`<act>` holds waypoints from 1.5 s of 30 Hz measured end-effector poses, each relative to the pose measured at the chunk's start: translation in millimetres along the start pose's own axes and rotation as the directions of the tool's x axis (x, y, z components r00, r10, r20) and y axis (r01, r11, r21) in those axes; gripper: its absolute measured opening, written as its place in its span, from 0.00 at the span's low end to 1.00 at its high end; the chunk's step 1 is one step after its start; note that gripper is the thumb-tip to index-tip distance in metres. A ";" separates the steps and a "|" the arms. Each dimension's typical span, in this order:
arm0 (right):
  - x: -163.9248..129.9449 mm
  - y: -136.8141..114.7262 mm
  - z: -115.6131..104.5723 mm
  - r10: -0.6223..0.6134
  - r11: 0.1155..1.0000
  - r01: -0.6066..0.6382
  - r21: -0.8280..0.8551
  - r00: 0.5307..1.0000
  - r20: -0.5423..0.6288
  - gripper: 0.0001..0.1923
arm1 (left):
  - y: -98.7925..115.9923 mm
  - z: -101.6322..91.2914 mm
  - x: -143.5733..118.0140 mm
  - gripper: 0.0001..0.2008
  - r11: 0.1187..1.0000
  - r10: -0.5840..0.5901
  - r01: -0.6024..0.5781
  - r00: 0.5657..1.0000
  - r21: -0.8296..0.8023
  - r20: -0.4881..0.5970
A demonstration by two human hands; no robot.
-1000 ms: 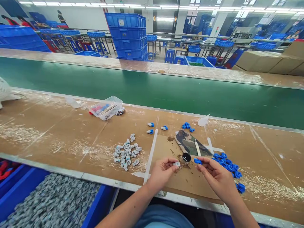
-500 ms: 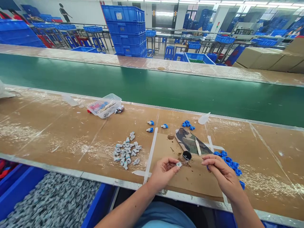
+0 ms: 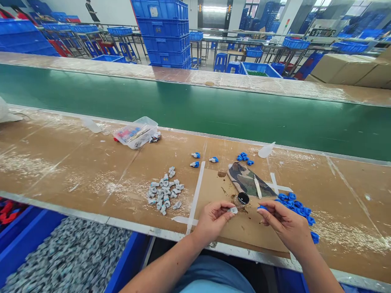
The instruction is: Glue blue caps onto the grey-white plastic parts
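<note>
Between the thumb and fingers of my left hand (image 3: pixel 214 219) is a small grey plastic part (image 3: pixel 233 210). My right hand (image 3: pixel 284 221) pinches a small blue plastic part (image 3: pixel 262 207), a short way to the right of it. A small round cup of dark liquid (image 3: pixel 243 198) stands just beyond, between both hands. Behind it lies a folded camouflage cloth (image 3: pixel 244 177) with a white, pen-like tool (image 3: pixel 258 187) on top. Loose blue parts (image 3: pixel 295 205) are heaped beside my right hand. To the left lies a pile of grey parts (image 3: pixel 165 191).
Joined grey-and-blue pieces (image 3: pixel 196 164) and a few blue parts (image 3: pixel 243 157) lie farther back. A clear plastic box (image 3: pixel 137 132) holds sticks and coloured pieces. Beyond the bench runs a green conveyor belt (image 3: pixel 183 108). A blue bin of grey parts (image 3: pixel 122 260) stands at lower left.
My right hand has turned slightly, and the blue part in its fingers now shows more clearly. My left hand keeps its grey part. The view has tilted down a little.
</note>
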State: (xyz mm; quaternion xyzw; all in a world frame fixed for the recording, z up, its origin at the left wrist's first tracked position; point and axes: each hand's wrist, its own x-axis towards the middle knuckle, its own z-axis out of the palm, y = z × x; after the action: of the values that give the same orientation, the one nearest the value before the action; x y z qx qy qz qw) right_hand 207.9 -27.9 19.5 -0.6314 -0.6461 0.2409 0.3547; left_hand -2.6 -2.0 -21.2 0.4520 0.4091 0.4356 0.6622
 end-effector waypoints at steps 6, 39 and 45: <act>10.3 -13.7 -2.0 -0.296 0.928 0.298 -0.223 0.954 0.044 0.13 | 1.3 0.4 0.3 0.14 0.999 -0.051 0.051 0.999 -0.013 -0.012; 22.7 -13.6 8.7 -0.011 0.999 0.011 -0.034 1.000 0.007 0.18 | 0.7 1.5 0.1 0.12 0.999 -0.033 0.033 0.999 0.011 -0.002; 20.8 -24.8 4.5 0.197 0.946 -0.222 0.236 0.973 0.122 0.23 | -0.1 2.9 0.3 0.13 0.999 -0.037 0.037 0.999 -0.029 0.015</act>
State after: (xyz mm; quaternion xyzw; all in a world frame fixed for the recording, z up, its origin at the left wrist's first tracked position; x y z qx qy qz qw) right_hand 189.4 -8.9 38.7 -0.6347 -0.5566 0.3865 0.3714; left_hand 0.3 -2.5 -20.6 0.4378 0.4062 0.4261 0.6795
